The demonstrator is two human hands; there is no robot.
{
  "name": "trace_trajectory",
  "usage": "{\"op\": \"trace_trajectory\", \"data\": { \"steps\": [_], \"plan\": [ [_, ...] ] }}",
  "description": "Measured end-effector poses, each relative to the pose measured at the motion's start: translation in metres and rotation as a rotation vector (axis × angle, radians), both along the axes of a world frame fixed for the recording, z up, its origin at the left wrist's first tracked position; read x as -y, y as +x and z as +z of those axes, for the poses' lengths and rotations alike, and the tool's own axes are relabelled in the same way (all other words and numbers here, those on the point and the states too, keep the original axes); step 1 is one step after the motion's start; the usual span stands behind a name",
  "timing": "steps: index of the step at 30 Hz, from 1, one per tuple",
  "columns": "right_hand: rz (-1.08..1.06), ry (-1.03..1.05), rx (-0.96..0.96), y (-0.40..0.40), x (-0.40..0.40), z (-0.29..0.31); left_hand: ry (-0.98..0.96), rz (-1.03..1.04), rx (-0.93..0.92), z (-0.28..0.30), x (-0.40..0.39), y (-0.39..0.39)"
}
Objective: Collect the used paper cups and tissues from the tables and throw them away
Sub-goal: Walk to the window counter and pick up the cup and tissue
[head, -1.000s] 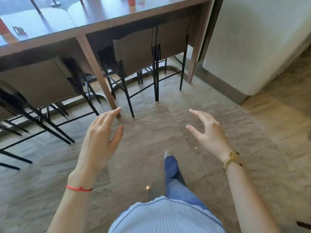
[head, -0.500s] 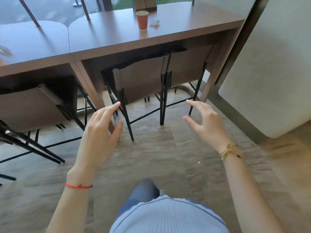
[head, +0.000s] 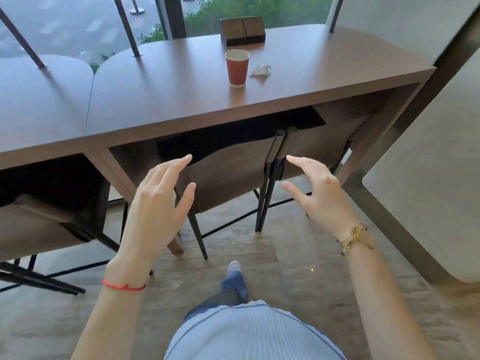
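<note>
Left hand (head: 155, 201), right hand (head: 319, 193) raised, fingers spread wide — empty, short of paper cup (head: 237, 67).

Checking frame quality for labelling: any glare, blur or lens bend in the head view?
Head view: daylight from the window behind, soft sheen on the table; cup and tissue sharp, small shadows toward the camera; straight table edges bow at the frame borders; no motion blur on either hand.
</note>
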State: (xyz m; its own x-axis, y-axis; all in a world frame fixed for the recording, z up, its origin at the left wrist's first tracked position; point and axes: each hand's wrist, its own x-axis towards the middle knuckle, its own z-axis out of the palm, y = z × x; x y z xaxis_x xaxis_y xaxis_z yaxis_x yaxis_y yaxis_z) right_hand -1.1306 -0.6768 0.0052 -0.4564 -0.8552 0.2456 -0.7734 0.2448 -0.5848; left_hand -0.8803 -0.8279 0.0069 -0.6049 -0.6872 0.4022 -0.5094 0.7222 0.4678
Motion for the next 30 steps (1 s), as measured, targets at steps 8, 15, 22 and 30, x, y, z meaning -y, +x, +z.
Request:
{"op": "trace_trajectory", "data": {
  "steps": [8, 15, 22, 30],
  "plan": [
    [-0.027, -0.101, -0.034, -0.087, 0.136, 0.03, -0.04, 0.01, -0.063, 0.03, 0.134, -0.088],
    [-0.035, -0.077, -0.052, -0.146, 0.206, 0.029, 0.001, 0.029, -0.054, 0.022, 0.201, -0.144],
    [-0.012, -0.057, -0.09, -0.212, 0.276, 0.021, 0.062, 0.057, -0.042, 0.017, 0.246, -0.214],
    [0.029, 0.085, -0.124, -0.271, 0.355, 0.004, 0.318, 0.074, -0.09, 0.0, 0.275, -0.294]
  ]
}}
